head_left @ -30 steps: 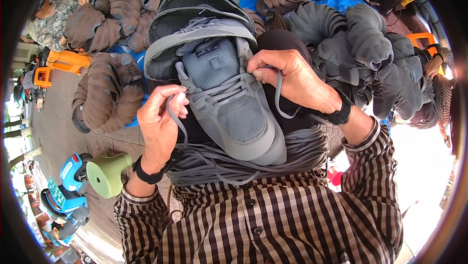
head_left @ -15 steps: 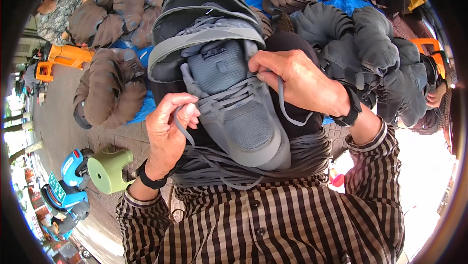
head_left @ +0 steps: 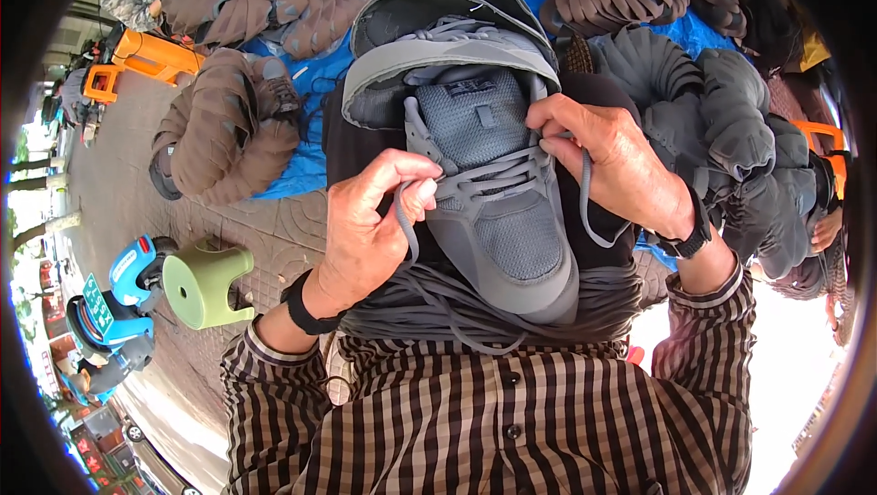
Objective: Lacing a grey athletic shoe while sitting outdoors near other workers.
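Observation:
A grey shoe upper [head_left: 521, 235] lies on my lap, toe toward me, its lace crossed over the tongue [head_left: 475, 121]. Beyond it, more grey uppers [head_left: 448, 2] are nested into one another. At the left eyelet edge, my left hand [head_left: 375, 207] pinches a grey shoelace whose loose end hangs below the fingers. My right hand [head_left: 612, 157] pinches the other end of the shoelace [head_left: 586, 198] by the right eyelet edge, and that end curls down beside the shoe. A bundle of loose grey laces [head_left: 393, 308] rests across my lap under the toe.
Brown uppers [head_left: 228, 130] lie in stacked rolls at the left and back, partly on a blue sheet [head_left: 311, 121]. Grey upper stacks [head_left: 731, 111] are heaped at the right. A green stool [head_left: 206, 285] and an orange stool [head_left: 146, 57] stand to the left. Another person's hand [head_left: 827, 230] shows far right.
The view has shifted, so the scene sits further right. My left hand has come up to the shoe's left eyelet edge with the lace; my right hand stays at the right edge.

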`<move>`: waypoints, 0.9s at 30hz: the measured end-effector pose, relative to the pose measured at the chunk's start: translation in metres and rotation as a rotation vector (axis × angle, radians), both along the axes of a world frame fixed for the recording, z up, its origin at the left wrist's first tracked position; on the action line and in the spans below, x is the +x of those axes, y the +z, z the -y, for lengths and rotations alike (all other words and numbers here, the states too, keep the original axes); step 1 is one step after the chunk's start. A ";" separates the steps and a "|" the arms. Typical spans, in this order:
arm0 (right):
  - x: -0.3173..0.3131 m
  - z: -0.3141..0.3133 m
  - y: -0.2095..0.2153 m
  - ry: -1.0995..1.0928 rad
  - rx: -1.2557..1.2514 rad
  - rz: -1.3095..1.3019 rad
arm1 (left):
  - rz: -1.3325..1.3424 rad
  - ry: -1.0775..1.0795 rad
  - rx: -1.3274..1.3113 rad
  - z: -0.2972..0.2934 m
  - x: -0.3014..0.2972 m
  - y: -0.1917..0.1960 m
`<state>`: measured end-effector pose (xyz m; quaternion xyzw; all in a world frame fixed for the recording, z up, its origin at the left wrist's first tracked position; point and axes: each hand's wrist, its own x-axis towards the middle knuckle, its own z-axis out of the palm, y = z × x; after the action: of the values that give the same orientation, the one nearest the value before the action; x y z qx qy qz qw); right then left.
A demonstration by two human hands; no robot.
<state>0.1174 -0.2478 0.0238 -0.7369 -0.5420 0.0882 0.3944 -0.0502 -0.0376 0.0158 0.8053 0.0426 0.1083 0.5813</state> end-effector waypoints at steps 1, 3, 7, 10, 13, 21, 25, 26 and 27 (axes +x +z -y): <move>-0.001 0.000 0.001 0.000 -0.007 0.000 | 0.017 0.003 -0.007 -0.002 0.000 -0.003; 0.000 -0.001 0.001 0.000 -0.016 0.004 | 0.033 0.022 -0.008 0.001 0.003 -0.003; 0.000 -0.002 0.000 0.001 -0.009 0.009 | -0.015 0.044 0.121 0.002 0.006 0.005; 0.000 -0.002 -0.001 0.009 0.006 0.044 | 0.026 0.012 0.313 0.004 0.014 0.014; -0.001 -0.005 0.001 0.018 0.019 0.152 | -0.017 -0.029 0.442 0.007 0.022 0.022; 0.021 0.009 0.005 0.072 -0.071 0.053 | -0.185 -0.232 0.454 -0.013 0.023 0.037; 0.035 0.018 0.013 0.047 -0.066 0.128 | -0.048 -0.321 0.832 -0.025 0.017 0.045; 0.040 0.018 0.015 0.032 0.003 0.231 | -0.043 -0.327 0.827 -0.024 0.020 0.050; 0.041 0.018 0.017 0.018 0.072 0.333 | 0.079 -0.322 0.887 -0.023 0.025 0.054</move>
<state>0.1585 -0.2654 0.0409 -0.7218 -0.6092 -0.0510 0.3244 -0.0256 -0.0145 0.0693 0.9675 -0.1553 0.0553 0.1919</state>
